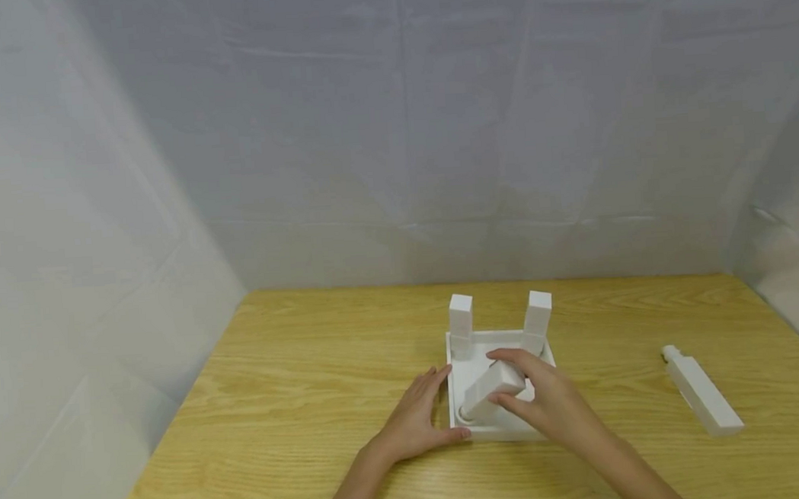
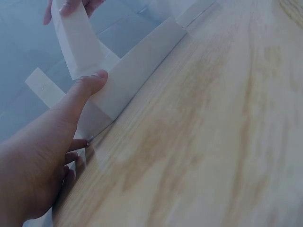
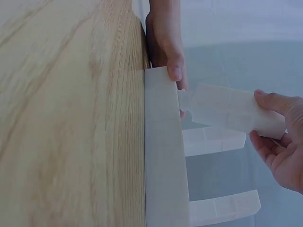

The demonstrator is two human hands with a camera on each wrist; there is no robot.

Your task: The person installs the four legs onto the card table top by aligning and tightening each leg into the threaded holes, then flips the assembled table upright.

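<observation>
Now right hand [image 1: 542, 397] gripping white leg [image 1: 492, 389], left hand [image 1: 416, 416] steadying base [image 1: 463, 368]

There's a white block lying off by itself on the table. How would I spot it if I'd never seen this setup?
Start at the wooden table and find the white square base near its middle, where both hands work. Look well to the right of it: the loose leg lies flat there, alone. Unlike the two legs standing upright on the base, it is untouched and shows a round peg at its far end.

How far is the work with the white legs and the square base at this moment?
Done: two legs stand upright at the far corners of the base. In hand: the right hand holds a third leg, tilted, at a near corner; the left hand steadies the base. Left: a fourth leg lies on the table.
</observation>
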